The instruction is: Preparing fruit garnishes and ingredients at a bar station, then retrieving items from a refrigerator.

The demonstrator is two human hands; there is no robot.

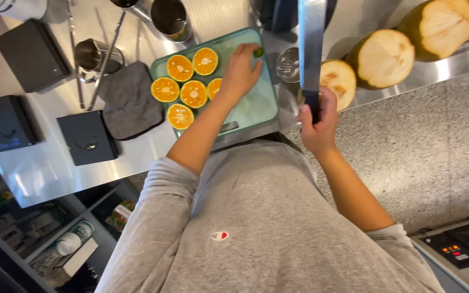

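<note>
L grip (240,70) pinched on small green fruit (258,52) over cutting board (256,106) | R grip (316,116) clamped on knife (311,49) | orange halves (187,87) beside L.

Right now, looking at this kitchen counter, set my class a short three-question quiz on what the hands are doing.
1. True or false: the right hand rests the blade of the knife on an orange half.
2. What do the fingers of the left hand pinch? A) a spoon B) a small green fruit C) a grey cloth
3. How many orange halves lie on the green cutting board?

Key: 1 false, the blade is held up beside the board. 2 B. 3 six, one partly hidden by the left hand.
</note>
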